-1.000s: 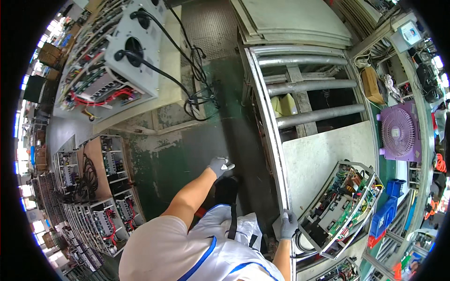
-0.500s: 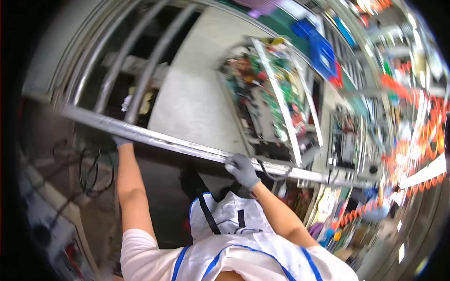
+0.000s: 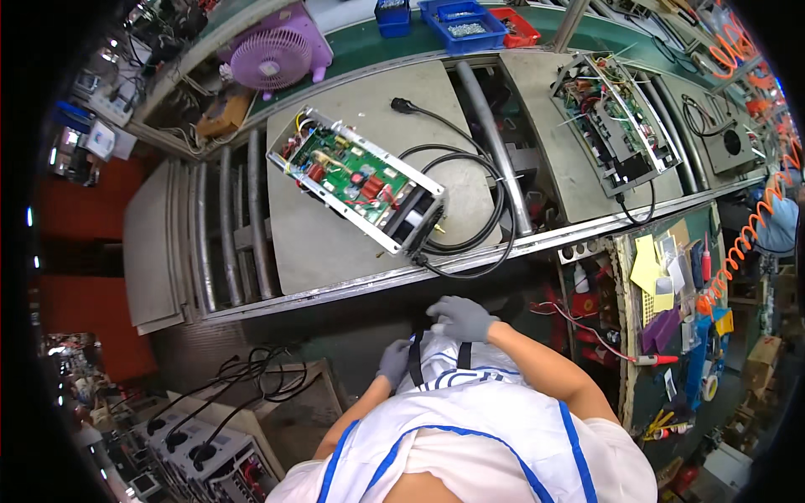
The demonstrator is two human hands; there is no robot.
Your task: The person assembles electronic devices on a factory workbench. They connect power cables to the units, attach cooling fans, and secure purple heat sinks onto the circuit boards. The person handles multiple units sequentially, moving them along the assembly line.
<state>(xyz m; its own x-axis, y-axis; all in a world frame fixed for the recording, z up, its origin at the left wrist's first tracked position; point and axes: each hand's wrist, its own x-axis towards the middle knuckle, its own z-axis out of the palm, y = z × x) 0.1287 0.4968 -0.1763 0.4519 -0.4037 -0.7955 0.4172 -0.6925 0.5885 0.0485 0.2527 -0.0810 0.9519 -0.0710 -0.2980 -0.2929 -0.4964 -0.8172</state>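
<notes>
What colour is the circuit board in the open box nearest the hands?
The circuit board is green, best seen in the head view.

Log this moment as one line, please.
Left hand: gloved, beside apron | Right hand: gloved, apart from conveyor | On conveyor: open-topped electronics unit | Beyond: purple fan

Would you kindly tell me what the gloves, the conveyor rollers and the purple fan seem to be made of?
The grey gloves look like matte fabric, perhaps coated, judging by their soft, close fit. The rollers seem to be bare metal, probably steel, given the dull grey sheen along their lengths. The purple fan looks like moulded plastic, judging by its even colour and rounded casing.
</notes>
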